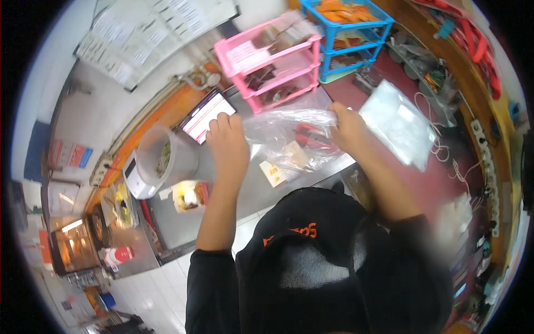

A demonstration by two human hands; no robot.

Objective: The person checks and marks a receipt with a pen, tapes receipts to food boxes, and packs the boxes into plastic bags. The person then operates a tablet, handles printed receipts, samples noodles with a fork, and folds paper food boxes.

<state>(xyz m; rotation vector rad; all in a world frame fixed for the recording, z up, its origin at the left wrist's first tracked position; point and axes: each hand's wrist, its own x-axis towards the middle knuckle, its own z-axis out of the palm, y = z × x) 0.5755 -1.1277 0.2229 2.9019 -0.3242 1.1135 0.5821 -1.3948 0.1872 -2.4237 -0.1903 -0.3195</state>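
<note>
A clear plastic bag [272, 125] is stretched between my two hands over the steel counter. My left hand [229, 138] is closed on its left edge, near a lit tablet [207, 116]. On the opposite side, my right hand [347, 129] grips the bag's upper right edge. Through or below the film I see something red and a pale tan item, neither clear enough to name. A small white and yellow packet [272, 173] lies just under the bag. Left of my left forearm sits an open box of food [189, 196] with white and yellow toppings.
A tall translucent tub [183, 158] with green contents stands by a white scale [138, 177]. Behind are a pink tiered rack [236, 69] and a blue tiered rack [356, 26]. A stack of plastic bags [396, 123] and loose strings lie right, on the red surface [403, 186].
</note>
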